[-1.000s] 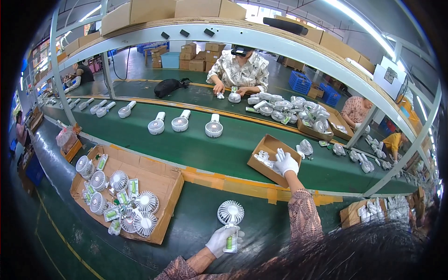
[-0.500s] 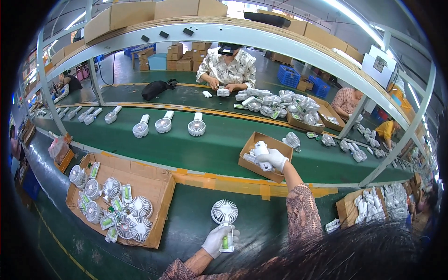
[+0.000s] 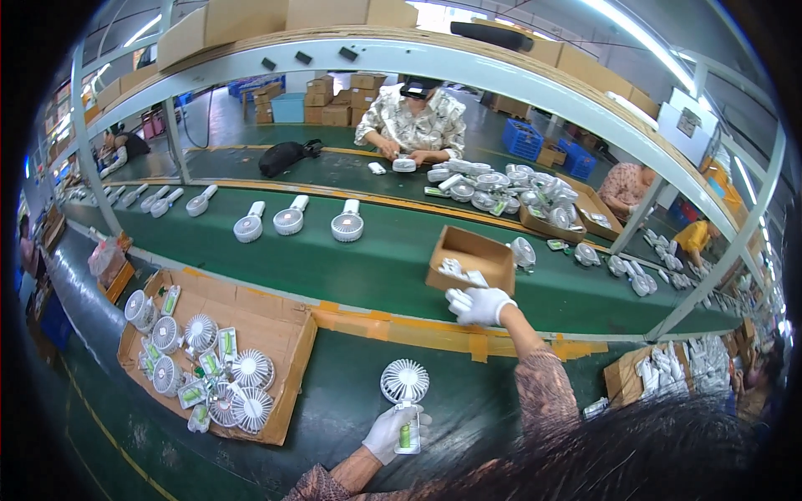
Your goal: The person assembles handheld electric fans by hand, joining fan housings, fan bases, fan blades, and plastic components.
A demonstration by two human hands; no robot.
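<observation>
My left hand (image 3: 384, 432), in a white glove, is closed round the handle of a small white handheld fan (image 3: 405, 381). The fan's round head points away from me, and its open handle shows a green battery (image 3: 407, 436). My gloved right hand (image 3: 484, 307) is at the near edge of a small cardboard box (image 3: 476, 247). Its fingers are closed on what looks like a white plastic handle cover (image 3: 457, 302), partly hidden by the glove. More white plastic pieces (image 3: 462, 271) lie inside the box.
At left, a cardboard tray (image 3: 288, 351) holds several open-handled fans. Finished-looking fans (image 3: 347, 224) lie across the green belt (image 3: 376, 267). A carton of white parts (image 3: 626, 376) stands at right. A shelf beam (image 3: 418, 54) spans overhead; a co-worker (image 3: 413, 125) works opposite.
My right hand has drawn back from inside the small box toward me, to its near edge. The box has turned and tilted slightly. My left hand keeps the fan nearly still.
</observation>
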